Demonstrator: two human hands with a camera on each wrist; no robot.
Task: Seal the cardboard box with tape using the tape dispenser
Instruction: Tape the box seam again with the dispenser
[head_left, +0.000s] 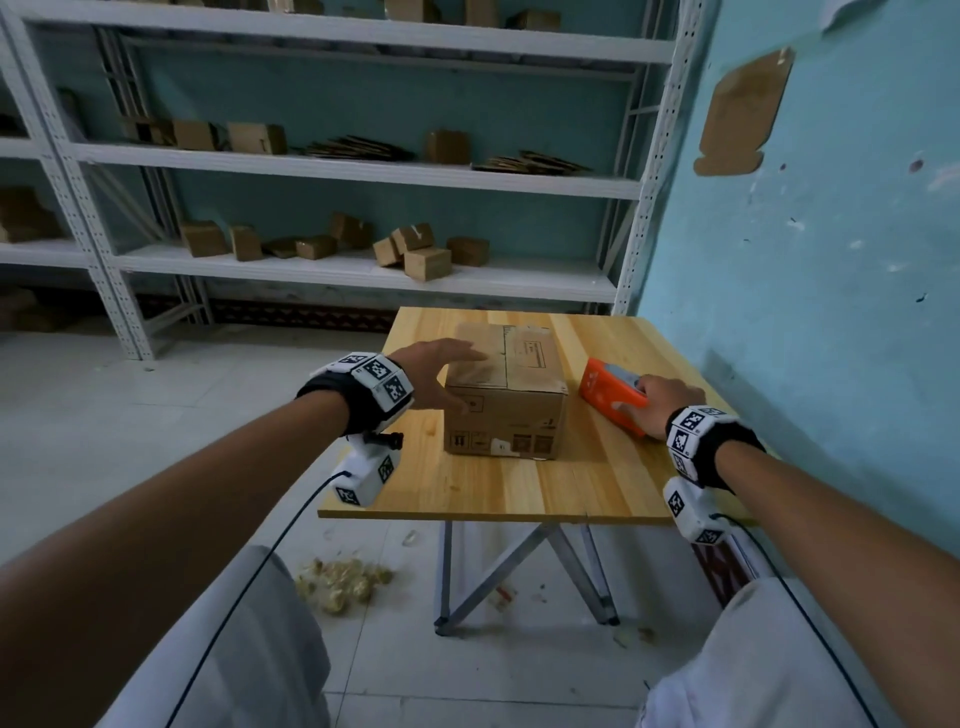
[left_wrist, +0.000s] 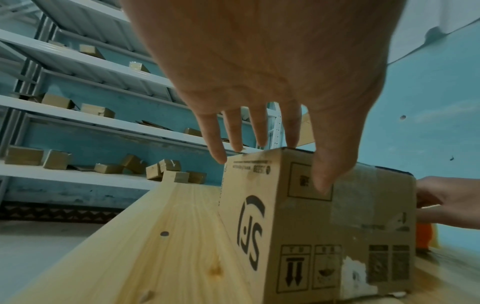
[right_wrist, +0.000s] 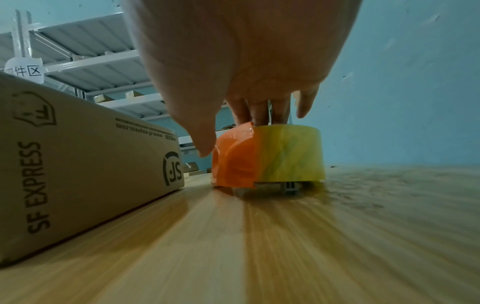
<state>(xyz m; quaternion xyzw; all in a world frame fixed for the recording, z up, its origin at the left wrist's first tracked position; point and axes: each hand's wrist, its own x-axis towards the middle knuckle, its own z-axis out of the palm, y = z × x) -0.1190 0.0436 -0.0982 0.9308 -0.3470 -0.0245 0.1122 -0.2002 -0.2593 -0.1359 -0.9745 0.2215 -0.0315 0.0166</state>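
While left hand (head_left: 434, 371) spreads wide over box (head_left: 504, 410), right hand (head_left: 657, 402) grips dispenser (head_left: 613, 392); wrist view shows tape roll (right_wrist: 291, 153)

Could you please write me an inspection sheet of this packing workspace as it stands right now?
Surface: wooden table, bare around the two items.
Job's things: cardboard box upright at centre, flaps closed, old tape on it; orange tape dispenser lying to its right, apart from it.
Clutter: scraps on the floor under the table.
Hands: left hand open, reaching over the box; right hand closing its grip on the dispenser.
Cables: a black lead from each wrist camera.
Surroundings: white shelving holding small boxes; blue wall.
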